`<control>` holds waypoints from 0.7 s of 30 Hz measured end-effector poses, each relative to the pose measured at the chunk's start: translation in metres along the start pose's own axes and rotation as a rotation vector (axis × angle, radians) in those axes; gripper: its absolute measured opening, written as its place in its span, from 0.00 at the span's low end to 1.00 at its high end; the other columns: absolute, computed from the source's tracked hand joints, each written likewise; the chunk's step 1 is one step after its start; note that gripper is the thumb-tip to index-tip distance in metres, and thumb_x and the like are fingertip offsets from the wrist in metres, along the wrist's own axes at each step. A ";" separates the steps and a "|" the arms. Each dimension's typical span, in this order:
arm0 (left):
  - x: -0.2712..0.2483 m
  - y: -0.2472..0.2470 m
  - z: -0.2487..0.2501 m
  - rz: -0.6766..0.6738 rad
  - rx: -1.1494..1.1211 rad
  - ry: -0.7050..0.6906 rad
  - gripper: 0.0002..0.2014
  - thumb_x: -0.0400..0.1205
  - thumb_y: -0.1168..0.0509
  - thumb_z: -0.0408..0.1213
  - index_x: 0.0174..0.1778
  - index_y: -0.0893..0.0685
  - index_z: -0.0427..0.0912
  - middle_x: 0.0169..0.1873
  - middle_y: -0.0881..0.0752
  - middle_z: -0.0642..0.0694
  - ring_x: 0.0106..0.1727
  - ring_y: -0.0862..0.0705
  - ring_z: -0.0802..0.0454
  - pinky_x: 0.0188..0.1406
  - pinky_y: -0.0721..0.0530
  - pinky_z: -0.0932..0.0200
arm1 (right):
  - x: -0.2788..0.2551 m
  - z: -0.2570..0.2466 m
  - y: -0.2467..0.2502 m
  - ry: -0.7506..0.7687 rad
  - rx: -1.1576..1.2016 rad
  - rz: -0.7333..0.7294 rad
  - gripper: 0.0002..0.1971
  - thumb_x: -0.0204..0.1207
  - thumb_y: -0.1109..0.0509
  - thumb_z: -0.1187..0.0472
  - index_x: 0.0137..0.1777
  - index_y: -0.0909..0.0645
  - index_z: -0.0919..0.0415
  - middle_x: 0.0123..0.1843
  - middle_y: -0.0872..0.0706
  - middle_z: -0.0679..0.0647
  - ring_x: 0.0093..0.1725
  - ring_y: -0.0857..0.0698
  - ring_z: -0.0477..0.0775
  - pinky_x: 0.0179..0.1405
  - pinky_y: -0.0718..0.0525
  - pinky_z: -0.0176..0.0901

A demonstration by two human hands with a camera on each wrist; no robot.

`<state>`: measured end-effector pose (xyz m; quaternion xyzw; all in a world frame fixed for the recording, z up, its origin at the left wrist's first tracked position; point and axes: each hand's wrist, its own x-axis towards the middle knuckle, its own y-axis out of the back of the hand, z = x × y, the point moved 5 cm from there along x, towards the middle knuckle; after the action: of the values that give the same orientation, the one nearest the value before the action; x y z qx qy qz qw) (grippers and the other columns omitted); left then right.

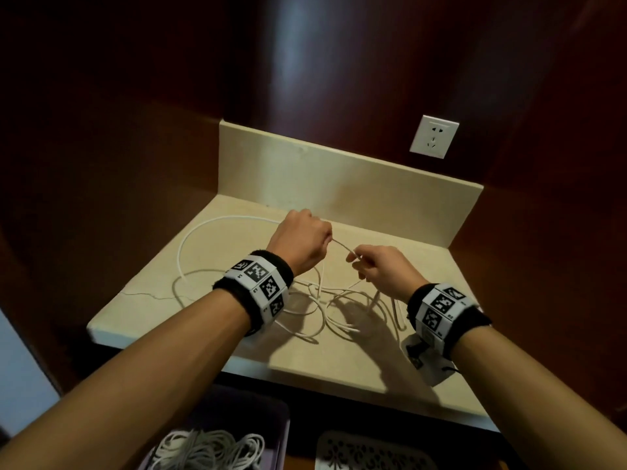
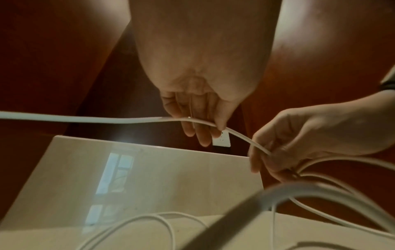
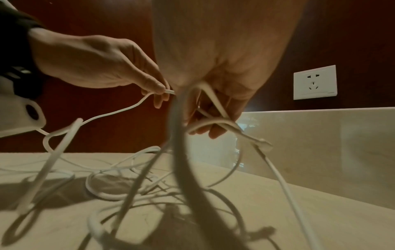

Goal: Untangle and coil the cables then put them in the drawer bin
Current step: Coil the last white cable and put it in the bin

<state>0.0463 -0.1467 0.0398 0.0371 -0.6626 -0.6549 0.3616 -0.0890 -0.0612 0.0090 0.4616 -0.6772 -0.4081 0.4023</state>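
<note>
The left hand and the right hand each pinch the same white cable, stretched short between them above the beige counter. Its loose loops lie tangled below (coiled cables sit in the purple bin).

Both forearms are bare; no sleeves are worn. A black fabric wristband is fitted at the left wrist and another at the right. Each is wrapped by white panels printed with black square markers. A white camera housing with a black cord is mounted beneath the right wrist.
</note>
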 end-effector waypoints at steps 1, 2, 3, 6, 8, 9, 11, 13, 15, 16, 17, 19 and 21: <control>0.000 0.000 -0.004 0.013 0.013 0.004 0.16 0.88 0.46 0.43 0.58 0.14 0.45 0.52 0.12 0.43 0.55 0.21 0.43 0.56 0.27 0.50 | -0.003 0.005 -0.002 -0.015 -0.012 -0.029 0.09 0.82 0.36 0.65 0.55 0.15 0.57 0.40 0.14 0.47 0.40 0.16 0.47 0.47 0.20 0.41; 0.000 0.000 -0.009 0.028 0.011 0.023 0.16 0.88 0.47 0.43 0.58 0.15 0.45 0.52 0.12 0.44 0.55 0.20 0.42 0.57 0.28 0.50 | -0.006 0.012 -0.004 -0.038 -0.039 -0.065 0.10 0.82 0.37 0.65 0.56 0.15 0.57 0.42 0.14 0.48 0.42 0.16 0.47 0.49 0.20 0.41; 0.000 0.001 -0.014 0.040 -0.002 0.052 0.15 0.88 0.47 0.43 0.57 0.15 0.45 0.52 0.12 0.43 0.55 0.20 0.42 0.57 0.28 0.49 | -0.009 0.021 -0.006 -0.064 -0.080 -0.103 0.10 0.82 0.37 0.65 0.56 0.15 0.57 0.45 0.13 0.49 0.45 0.15 0.49 0.51 0.20 0.42; 0.001 0.006 -0.024 0.071 -0.058 0.125 0.15 0.88 0.47 0.44 0.57 0.15 0.45 0.52 0.11 0.43 0.54 0.18 0.40 0.55 0.27 0.49 | -0.016 0.043 -0.006 -0.124 -0.159 -0.139 0.08 0.84 0.37 0.60 0.54 0.15 0.57 0.46 0.11 0.52 0.50 0.14 0.55 0.51 0.20 0.45; 0.001 0.007 -0.023 0.076 -0.090 0.129 0.15 0.88 0.46 0.45 0.58 0.15 0.46 0.53 0.11 0.44 0.54 0.17 0.41 0.53 0.26 0.50 | -0.016 0.045 -0.002 -0.135 -0.113 -0.093 0.09 0.84 0.38 0.58 0.50 0.16 0.57 0.41 0.12 0.51 0.48 0.14 0.55 0.49 0.20 0.46; 0.001 0.007 -0.021 0.076 -0.102 0.125 0.15 0.88 0.46 0.45 0.59 0.15 0.47 0.54 0.11 0.45 0.54 0.17 0.41 0.52 0.25 0.50 | -0.015 0.043 0.001 -0.127 -0.088 -0.063 0.10 0.85 0.38 0.56 0.49 0.16 0.57 0.40 0.12 0.50 0.46 0.14 0.55 0.49 0.21 0.46; 0.002 0.005 -0.016 0.068 -0.120 0.120 0.14 0.88 0.45 0.46 0.59 0.16 0.49 0.55 0.11 0.46 0.55 0.16 0.42 0.51 0.24 0.51 | -0.013 0.032 0.008 -0.079 -0.055 -0.004 0.14 0.85 0.40 0.53 0.46 0.16 0.59 0.39 0.12 0.49 0.43 0.15 0.54 0.47 0.21 0.47; 0.003 0.003 -0.011 0.068 -0.139 0.117 0.14 0.88 0.45 0.47 0.59 0.15 0.50 0.55 0.11 0.48 0.55 0.16 0.43 0.50 0.23 0.51 | -0.011 0.017 0.014 -0.019 -0.023 0.045 0.16 0.86 0.40 0.51 0.45 0.16 0.58 0.38 0.12 0.47 0.42 0.15 0.52 0.46 0.20 0.48; 0.004 0.004 -0.007 0.079 -0.163 0.111 0.13 0.88 0.45 0.47 0.58 0.15 0.51 0.54 0.11 0.48 0.54 0.16 0.43 0.49 0.22 0.50 | -0.009 0.005 0.021 0.014 -0.015 0.086 0.16 0.86 0.40 0.51 0.45 0.14 0.57 0.38 0.11 0.46 0.42 0.15 0.52 0.47 0.19 0.49; 0.004 0.005 -0.005 0.087 -0.182 0.110 0.13 0.88 0.45 0.47 0.58 0.15 0.51 0.53 0.11 0.48 0.54 0.16 0.43 0.49 0.21 0.50 | -0.008 0.001 0.025 0.016 -0.032 0.104 0.16 0.85 0.39 0.51 0.45 0.13 0.56 0.39 0.11 0.47 0.43 0.15 0.51 0.47 0.18 0.49; 0.005 0.006 -0.003 0.098 -0.211 0.110 0.13 0.88 0.44 0.47 0.58 0.15 0.50 0.53 0.11 0.48 0.53 0.16 0.44 0.49 0.21 0.51 | -0.008 -0.002 0.031 0.007 -0.046 0.121 0.17 0.85 0.39 0.50 0.46 0.12 0.56 0.40 0.11 0.47 0.43 0.15 0.51 0.48 0.18 0.49; 0.005 0.011 -0.001 0.130 -0.297 0.110 0.13 0.87 0.42 0.46 0.58 0.14 0.49 0.52 0.10 0.47 0.52 0.15 0.45 0.50 0.20 0.51 | -0.007 -0.003 0.045 -0.044 0.006 0.168 0.15 0.84 0.36 0.50 0.49 0.11 0.56 0.40 0.11 0.49 0.43 0.15 0.52 0.46 0.17 0.48; 0.006 0.016 0.000 0.162 -0.392 0.110 0.12 0.86 0.39 0.43 0.57 0.13 0.46 0.50 0.10 0.46 0.52 0.14 0.46 0.54 0.19 0.51 | -0.007 -0.005 0.056 -0.084 0.142 0.222 0.10 0.82 0.33 0.53 0.51 0.12 0.55 0.37 0.13 0.49 0.39 0.16 0.50 0.40 0.19 0.45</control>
<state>0.0489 -0.1469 0.0567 -0.0514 -0.5026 -0.7371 0.4489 -0.0990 -0.0417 0.0612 0.3935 -0.7675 -0.3309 0.3828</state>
